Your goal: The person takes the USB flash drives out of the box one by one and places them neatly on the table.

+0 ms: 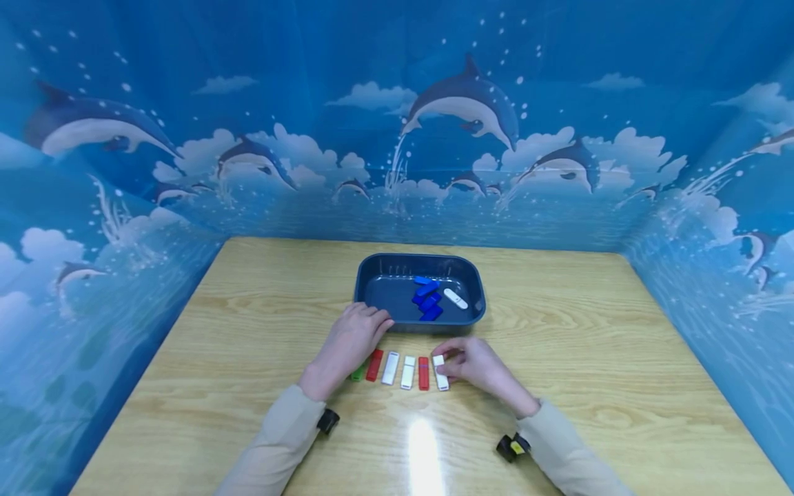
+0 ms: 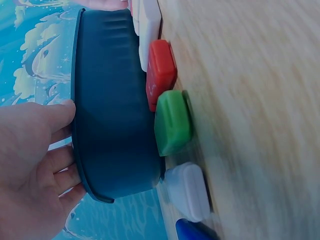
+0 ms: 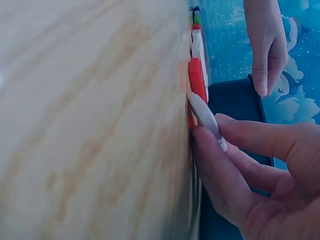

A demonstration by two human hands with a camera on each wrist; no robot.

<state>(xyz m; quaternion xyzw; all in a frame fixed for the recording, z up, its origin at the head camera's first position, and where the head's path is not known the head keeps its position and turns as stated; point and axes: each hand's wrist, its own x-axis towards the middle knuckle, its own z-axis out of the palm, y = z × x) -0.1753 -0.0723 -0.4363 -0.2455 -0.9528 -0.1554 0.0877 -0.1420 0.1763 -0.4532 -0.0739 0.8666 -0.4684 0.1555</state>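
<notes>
My left hand is at the front left of a dark blue plastic tray. In the left wrist view the fingers curl at the tray's rim, with the thumb on it too. My right hand pinches a white USB stick between thumb and fingers, at the right end of a row of sticks. Next to it lie a red stick, a white one, another white one, a red one and a green one, partly behind my left hand.
Inside the tray are several blue sticks and one white stick. Beyond the green stick, the left wrist view shows a white stick and a blue one. A dolphin-print curtain surrounds the wooden table.
</notes>
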